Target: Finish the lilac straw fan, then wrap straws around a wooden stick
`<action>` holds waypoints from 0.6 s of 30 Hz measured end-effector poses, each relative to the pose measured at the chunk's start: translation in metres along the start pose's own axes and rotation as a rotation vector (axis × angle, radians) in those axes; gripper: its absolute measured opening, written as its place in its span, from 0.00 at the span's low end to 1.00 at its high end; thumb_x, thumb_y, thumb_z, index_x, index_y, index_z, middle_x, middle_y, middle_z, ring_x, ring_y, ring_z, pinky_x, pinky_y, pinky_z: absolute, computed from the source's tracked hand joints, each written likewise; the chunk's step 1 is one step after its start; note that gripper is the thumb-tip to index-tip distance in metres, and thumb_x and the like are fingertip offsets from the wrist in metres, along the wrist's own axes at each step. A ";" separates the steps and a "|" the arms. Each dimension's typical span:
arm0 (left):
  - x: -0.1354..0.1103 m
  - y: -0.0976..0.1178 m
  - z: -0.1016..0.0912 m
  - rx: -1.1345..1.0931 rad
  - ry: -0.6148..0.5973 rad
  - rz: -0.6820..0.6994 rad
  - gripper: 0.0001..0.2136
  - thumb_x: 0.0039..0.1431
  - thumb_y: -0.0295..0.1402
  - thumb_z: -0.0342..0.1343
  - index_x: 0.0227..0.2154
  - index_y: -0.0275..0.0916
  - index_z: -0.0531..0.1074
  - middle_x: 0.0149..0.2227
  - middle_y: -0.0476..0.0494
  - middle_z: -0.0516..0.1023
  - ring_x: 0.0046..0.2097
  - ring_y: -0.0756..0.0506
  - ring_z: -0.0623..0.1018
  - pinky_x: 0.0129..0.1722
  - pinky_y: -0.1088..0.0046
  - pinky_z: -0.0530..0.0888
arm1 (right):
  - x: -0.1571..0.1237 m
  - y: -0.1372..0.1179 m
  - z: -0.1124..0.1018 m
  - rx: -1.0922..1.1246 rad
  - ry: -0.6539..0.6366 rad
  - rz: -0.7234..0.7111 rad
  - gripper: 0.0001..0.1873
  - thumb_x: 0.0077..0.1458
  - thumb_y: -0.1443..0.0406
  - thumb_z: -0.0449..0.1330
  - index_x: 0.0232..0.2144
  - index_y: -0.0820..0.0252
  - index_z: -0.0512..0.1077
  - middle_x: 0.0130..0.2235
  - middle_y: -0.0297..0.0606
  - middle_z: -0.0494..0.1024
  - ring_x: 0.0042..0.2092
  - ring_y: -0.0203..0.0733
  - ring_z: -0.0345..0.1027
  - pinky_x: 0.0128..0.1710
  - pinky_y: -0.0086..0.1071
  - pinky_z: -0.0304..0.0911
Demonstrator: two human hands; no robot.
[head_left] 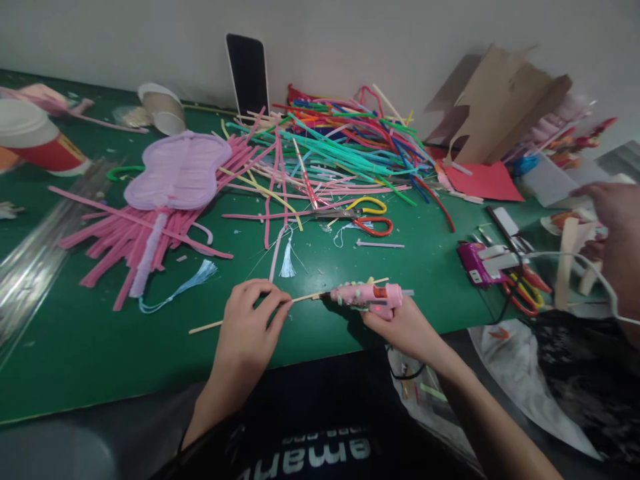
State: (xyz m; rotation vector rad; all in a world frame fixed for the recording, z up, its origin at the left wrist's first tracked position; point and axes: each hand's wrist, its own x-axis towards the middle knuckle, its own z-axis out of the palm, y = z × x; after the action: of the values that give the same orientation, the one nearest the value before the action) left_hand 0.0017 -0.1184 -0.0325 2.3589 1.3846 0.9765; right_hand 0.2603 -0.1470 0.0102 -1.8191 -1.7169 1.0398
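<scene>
Between thumb and fingers, my left hand (253, 320) pinches a thin wooden stick (206, 327) that runs left to right just above the green table. My right hand (407, 330) is wrapped round the handle of a pink glue gun (367, 295). The gun points left, its dark nozzle at the stick, right of my left fingertips; whether it touches cannot be made out. A lilac pipe-cleaner fan (177, 170) with a blue tassel (200, 277) lies to the left on pink pipe cleaners (100, 250). Beyond my hands lies a second blue tassel (287, 259).
Scissors (370, 217) with yellow and red handles lie beyond the glue gun, before a heap of coloured pipe cleaners (340, 150). A phone (249, 77) leans on the wall. Paper cups (163, 110) stand at left. Another person's hand (613, 217) is at right, near a purple box (473, 263) and white cable.
</scene>
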 end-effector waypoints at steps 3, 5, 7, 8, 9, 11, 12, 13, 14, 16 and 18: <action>0.000 0.000 0.001 0.001 -0.004 -0.008 0.03 0.62 0.30 0.56 0.35 0.39 0.74 0.36 0.42 0.74 0.47 0.39 0.71 0.47 0.58 0.69 | 0.000 0.001 -0.001 0.031 0.014 0.013 0.06 0.45 0.69 0.54 0.26 0.60 0.71 0.22 0.28 0.64 0.25 0.32 0.53 0.23 0.26 0.52; 0.000 -0.001 0.001 0.002 -0.002 -0.009 0.03 0.62 0.30 0.56 0.34 0.39 0.74 0.36 0.42 0.74 0.47 0.39 0.71 0.47 0.58 0.69 | 0.000 -0.001 0.001 0.057 -0.001 0.011 0.07 0.46 0.69 0.54 0.27 0.60 0.72 0.23 0.29 0.66 0.25 0.33 0.54 0.24 0.26 0.53; 0.000 0.000 0.001 0.003 -0.002 -0.011 0.03 0.62 0.30 0.56 0.35 0.39 0.74 0.36 0.42 0.74 0.47 0.39 0.71 0.47 0.58 0.69 | 0.001 -0.004 0.003 0.073 -0.031 0.002 0.08 0.46 0.70 0.54 0.29 0.60 0.72 0.24 0.29 0.67 0.26 0.32 0.54 0.24 0.26 0.54; 0.000 0.000 0.001 0.003 -0.004 -0.011 0.03 0.62 0.30 0.56 0.35 0.38 0.74 0.36 0.41 0.74 0.47 0.39 0.71 0.47 0.58 0.69 | 0.002 -0.005 0.005 0.074 -0.044 -0.001 0.07 0.46 0.70 0.54 0.28 0.60 0.72 0.24 0.29 0.67 0.26 0.31 0.53 0.24 0.26 0.53; 0.001 0.000 0.001 0.004 -0.007 -0.011 0.03 0.62 0.30 0.56 0.34 0.38 0.74 0.36 0.41 0.74 0.47 0.39 0.71 0.47 0.58 0.69 | 0.002 -0.005 0.005 0.072 -0.049 -0.001 0.06 0.46 0.70 0.54 0.27 0.60 0.71 0.24 0.28 0.66 0.25 0.31 0.52 0.24 0.25 0.52; 0.001 0.000 0.001 0.004 -0.008 -0.011 0.04 0.62 0.31 0.56 0.34 0.38 0.74 0.36 0.41 0.74 0.47 0.39 0.71 0.47 0.58 0.69 | 0.002 -0.004 0.004 0.061 -0.040 0.002 0.05 0.46 0.70 0.54 0.25 0.61 0.70 0.23 0.27 0.64 0.25 0.30 0.51 0.23 0.25 0.51; 0.001 0.000 0.001 0.004 -0.005 -0.010 0.04 0.62 0.31 0.56 0.34 0.38 0.74 0.36 0.41 0.74 0.47 0.39 0.71 0.47 0.58 0.69 | 0.002 -0.002 0.003 0.054 -0.028 0.002 0.05 0.46 0.69 0.54 0.25 0.61 0.70 0.22 0.27 0.64 0.25 0.31 0.52 0.23 0.25 0.51; 0.001 0.000 0.001 0.003 0.000 -0.009 0.04 0.62 0.31 0.56 0.34 0.38 0.74 0.36 0.41 0.74 0.47 0.39 0.71 0.47 0.58 0.69 | 0.001 -0.001 0.001 0.047 -0.014 0.000 0.05 0.46 0.69 0.54 0.25 0.61 0.70 0.22 0.28 0.64 0.25 0.31 0.53 0.23 0.25 0.52; 0.001 0.000 0.001 0.002 0.006 -0.008 0.04 0.62 0.30 0.56 0.34 0.38 0.74 0.36 0.41 0.74 0.47 0.39 0.71 0.47 0.58 0.69 | 0.000 0.001 -0.001 0.040 -0.001 -0.002 0.06 0.46 0.69 0.54 0.26 0.61 0.71 0.22 0.28 0.65 0.25 0.32 0.55 0.24 0.26 0.54; 0.000 0.000 0.001 -0.001 0.012 -0.007 0.04 0.62 0.30 0.55 0.34 0.39 0.74 0.36 0.42 0.74 0.47 0.39 0.71 0.47 0.58 0.69 | -0.002 0.004 -0.006 0.024 0.022 -0.004 0.08 0.47 0.68 0.54 0.28 0.61 0.74 0.22 0.29 0.68 0.26 0.33 0.58 0.26 0.27 0.57; 0.000 -0.001 0.002 -0.002 0.013 -0.006 0.04 0.62 0.31 0.55 0.34 0.39 0.74 0.36 0.42 0.74 0.47 0.39 0.71 0.47 0.58 0.70 | -0.003 0.005 -0.008 0.003 0.035 -0.003 0.10 0.47 0.67 0.54 0.30 0.61 0.75 0.23 0.30 0.70 0.27 0.35 0.61 0.27 0.28 0.59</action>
State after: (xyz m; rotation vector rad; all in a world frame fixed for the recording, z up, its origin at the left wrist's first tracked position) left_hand 0.0021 -0.1179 -0.0342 2.3500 1.3937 0.9924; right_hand 0.2696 -0.1487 0.0124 -1.8219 -1.6957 1.0031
